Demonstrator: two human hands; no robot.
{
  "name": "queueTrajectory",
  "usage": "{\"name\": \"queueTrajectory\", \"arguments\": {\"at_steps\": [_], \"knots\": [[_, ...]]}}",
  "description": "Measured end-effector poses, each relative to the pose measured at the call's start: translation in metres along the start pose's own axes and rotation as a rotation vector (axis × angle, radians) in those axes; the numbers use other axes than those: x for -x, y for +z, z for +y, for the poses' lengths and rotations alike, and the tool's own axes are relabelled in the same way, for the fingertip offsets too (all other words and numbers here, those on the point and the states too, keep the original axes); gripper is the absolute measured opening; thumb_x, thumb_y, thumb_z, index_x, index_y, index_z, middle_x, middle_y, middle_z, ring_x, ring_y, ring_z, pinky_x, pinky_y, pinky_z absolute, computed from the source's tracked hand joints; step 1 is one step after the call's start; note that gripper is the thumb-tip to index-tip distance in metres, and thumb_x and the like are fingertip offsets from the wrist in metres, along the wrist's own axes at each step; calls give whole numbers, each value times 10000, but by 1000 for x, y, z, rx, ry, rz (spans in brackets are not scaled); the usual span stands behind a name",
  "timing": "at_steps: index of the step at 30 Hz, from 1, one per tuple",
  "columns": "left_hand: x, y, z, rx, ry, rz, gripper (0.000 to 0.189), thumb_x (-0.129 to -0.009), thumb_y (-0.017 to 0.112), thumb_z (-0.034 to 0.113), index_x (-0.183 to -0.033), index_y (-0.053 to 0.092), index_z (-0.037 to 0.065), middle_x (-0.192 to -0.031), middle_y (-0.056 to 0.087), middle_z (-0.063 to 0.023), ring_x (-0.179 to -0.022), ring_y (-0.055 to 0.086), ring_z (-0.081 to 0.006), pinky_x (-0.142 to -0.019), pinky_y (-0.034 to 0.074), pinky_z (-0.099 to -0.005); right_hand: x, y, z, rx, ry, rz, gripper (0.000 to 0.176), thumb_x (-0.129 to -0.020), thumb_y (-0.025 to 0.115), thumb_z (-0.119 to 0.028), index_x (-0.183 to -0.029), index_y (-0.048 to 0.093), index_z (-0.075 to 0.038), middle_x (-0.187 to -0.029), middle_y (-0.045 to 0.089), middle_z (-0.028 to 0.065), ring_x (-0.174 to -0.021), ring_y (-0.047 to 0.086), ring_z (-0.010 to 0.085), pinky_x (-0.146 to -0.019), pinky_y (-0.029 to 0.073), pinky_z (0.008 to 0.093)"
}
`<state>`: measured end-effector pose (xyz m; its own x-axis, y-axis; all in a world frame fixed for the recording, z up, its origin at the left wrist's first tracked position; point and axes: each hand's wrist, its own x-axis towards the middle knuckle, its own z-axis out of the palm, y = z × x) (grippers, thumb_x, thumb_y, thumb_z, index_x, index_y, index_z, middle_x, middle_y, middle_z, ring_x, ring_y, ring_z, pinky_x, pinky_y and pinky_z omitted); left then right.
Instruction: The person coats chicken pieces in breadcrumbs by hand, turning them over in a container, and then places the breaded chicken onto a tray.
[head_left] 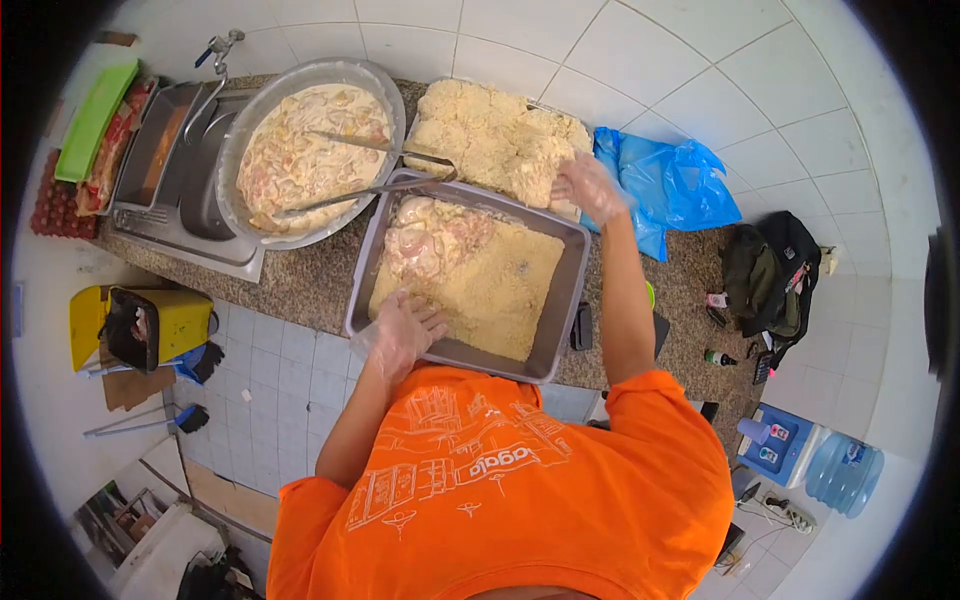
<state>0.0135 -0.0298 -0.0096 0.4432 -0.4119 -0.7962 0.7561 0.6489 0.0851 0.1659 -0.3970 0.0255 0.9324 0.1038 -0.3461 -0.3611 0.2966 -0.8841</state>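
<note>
My left hand [403,335], in a clear plastic glove, rests with fingers apart on the breadcrumbs [500,295] in a deep grey tub [571,300]. Just beyond its fingertips, raw battered meat pieces [418,245] lie at the tub's far left. My right hand [592,190], gloved too, reaches over the far edge to a pile of breaded meat [490,125]. Its fingers are closed against a breaded piece of meat [541,172] at the pile's right end; the glove partly hides the grip.
Left of the tub stands a round basin [228,185] of meat in batter, with metal tongs [375,190] across its rim. Beyond it is a sink [200,195]. A blue plastic bag [670,185] lies right of the breaded pile; a dark backpack [775,265] sits farther right on the granite counter [310,290].
</note>
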Motion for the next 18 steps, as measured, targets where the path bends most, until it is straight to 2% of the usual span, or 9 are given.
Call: {"name": "queueTrajectory", "arguments": {"at_steps": [1,5,7,8,10,13,14,16,18], "knots": [[-2,-2,-1,19,16,14,758,-927,328,392,-1447,-2,-50,-1490,38,-306,-1392,89,-440,-1119,120,-534,-11,-2,-9,-149,65,-95,210,-899,599,-173,-1028,518,-29,-884,578,108,-755,610,239,-649,559,401],[-6,-4,-2,62,42,15,762,-933,331,398,-1438,3,-68,-1474,89,-317,-1380,119,-452,-1117,131,-532,-73,-15,20,32,243,-1,176,-911,572,-167,-1017,525,-35,-866,573,101,-739,608,236,-645,558,397],[-2,1,-3,69,56,29,760,-934,327,400,-1439,2,-67,-1474,88,-315,-1379,127,-449,-1118,135,-527,-94,-15,32,507,291,-9,204,-926,538,-204,-1064,528,-55,-971,634,109,-875,637,309,-732,537,475],[0,2,-3,75,65,40,759,-935,322,402,-1439,2,-67,-1474,88,-314,-1377,135,-446,-1118,139,-522,-104,-22,39,507,293,-13,204,-926,538,-204,-1064,528,-55,-971,634,109,-875,637,309,-732,537,475],[-1,-1,-3,91,65,38,754,-936,321,400,-1439,9,-68,-1473,91,-313,-1374,145,-444,-1117,146,-519,-103,-11,32,1922,-449,-197,428,-926,497,-300,-1243,472,-13,-1224,556,184,-1136,526,366,-957,429,497],[4,0,-3,110,64,24,738,-940,303,379,-1440,-4,-68,-1484,63,-306,-1386,114,-431,-1127,132,-503,-52,81,-38,1680,147,11,606,-922,443,-397,-1375,365,-3,-1414,380,213,-1333,315,362,-1113,234,466],[5,1,-2,110,65,8,727,-943,287,361,-1441,-25,-67,-1495,33,-299,-1400,74,-422,-1137,110,-490,-58,82,-13,1678,154,1,606,-922,443,-397,-1375,365,-3,-1414,380,213,-1333,315,362,-1113,234,466],[5,1,-1,102,60,6,721,-946,283,358,-1439,-18,-73,-1494,42,-301,-1399,81,-421,-1137,115,-488,-75,73,45,1835,-176,124,715,-921,357,-509,-1440,257,-27,-1517,205,166,-1417,141,286,-1145,125,473],[4,0,0,92,62,-6,716,-949,280,356,-1437,-11,-79,-1492,51,-304,-1398,88,-421,-1137,119,-486,-79,79,42,1851,-90,85,663,-940,338,-465,-1462,202,-80,-1532,149,153,-1421,108,314,-1143,129,484]]}}
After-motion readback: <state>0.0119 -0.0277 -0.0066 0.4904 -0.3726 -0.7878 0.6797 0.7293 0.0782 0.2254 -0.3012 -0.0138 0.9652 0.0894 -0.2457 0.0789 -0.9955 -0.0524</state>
